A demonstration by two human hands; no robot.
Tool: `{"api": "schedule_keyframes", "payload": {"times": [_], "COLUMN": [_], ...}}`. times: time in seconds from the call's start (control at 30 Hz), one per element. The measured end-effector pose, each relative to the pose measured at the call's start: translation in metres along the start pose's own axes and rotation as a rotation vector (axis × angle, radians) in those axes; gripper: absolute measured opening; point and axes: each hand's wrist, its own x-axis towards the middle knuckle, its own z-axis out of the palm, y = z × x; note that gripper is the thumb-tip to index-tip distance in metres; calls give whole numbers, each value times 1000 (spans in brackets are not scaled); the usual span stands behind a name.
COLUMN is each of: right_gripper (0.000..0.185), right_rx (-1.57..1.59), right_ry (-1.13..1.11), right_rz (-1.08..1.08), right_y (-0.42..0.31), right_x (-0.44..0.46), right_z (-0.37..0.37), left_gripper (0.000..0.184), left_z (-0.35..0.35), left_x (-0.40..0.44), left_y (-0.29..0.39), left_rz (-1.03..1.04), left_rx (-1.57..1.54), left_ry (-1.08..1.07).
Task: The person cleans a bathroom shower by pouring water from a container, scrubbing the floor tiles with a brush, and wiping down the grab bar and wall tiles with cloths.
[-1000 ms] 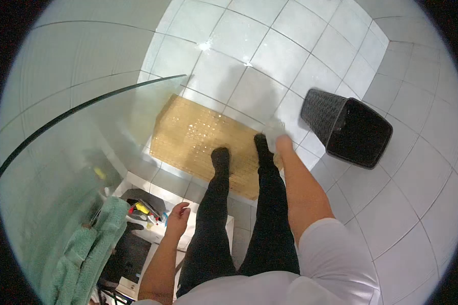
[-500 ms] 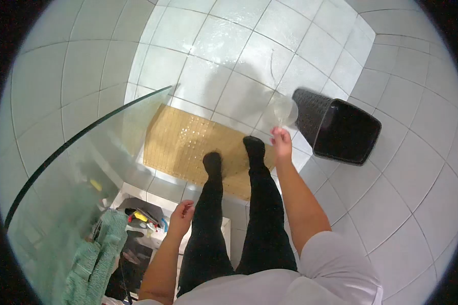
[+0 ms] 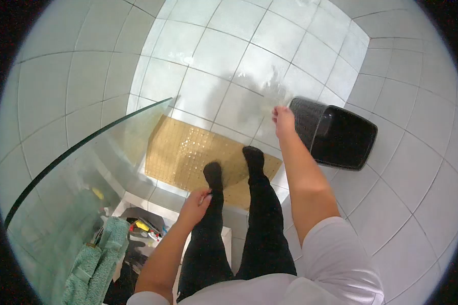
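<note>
My right hand (image 3: 284, 121) is closed on the handle end of a clear plastic cup (image 3: 270, 105), held above the floor beside the black bin. The cup is blurred and hard to make out against the pale tiles. Splashing water (image 3: 275, 85) spreads just beyond it. My left hand (image 3: 195, 205) hovers in front of my left trouser leg, fingers curled in, with nothing visible in them. Both my feet, in black socks (image 3: 213, 174), stand on a tan, wet mat (image 3: 180, 147).
On the right, a black ridged bin (image 3: 306, 122) leans over against the wall. A glass panel (image 3: 94, 134) rises at left, with a green towel (image 3: 99, 259) below it. Bottles and brushes (image 3: 145, 229) lie on a low ledge. White floor tiles (image 3: 203, 56) look wet.
My right hand has swung forward with the cup, and water now splashes from it onto the tiles. My left hand has moved right and slightly up, across my left leg.
</note>
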Motion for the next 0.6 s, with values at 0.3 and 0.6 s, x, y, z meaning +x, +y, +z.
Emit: {"api": "schedule_keyframes", "payload": {"times": [0.3, 0.6], "right_gripper": [14, 13], "right_rx": [471, 19], "right_ry": [-187, -20], "right_rz": [-447, -620], "right_y": [-167, -192], "right_x": [-60, -195], "right_z": [-5, -163], "left_gripper": [23, 33], "left_z": [34, 40], "left_x": [94, 35], "left_y": [162, 161], "left_rz": [443, 248], "left_rx": [-127, 42], "left_ry": [68, -68]}}
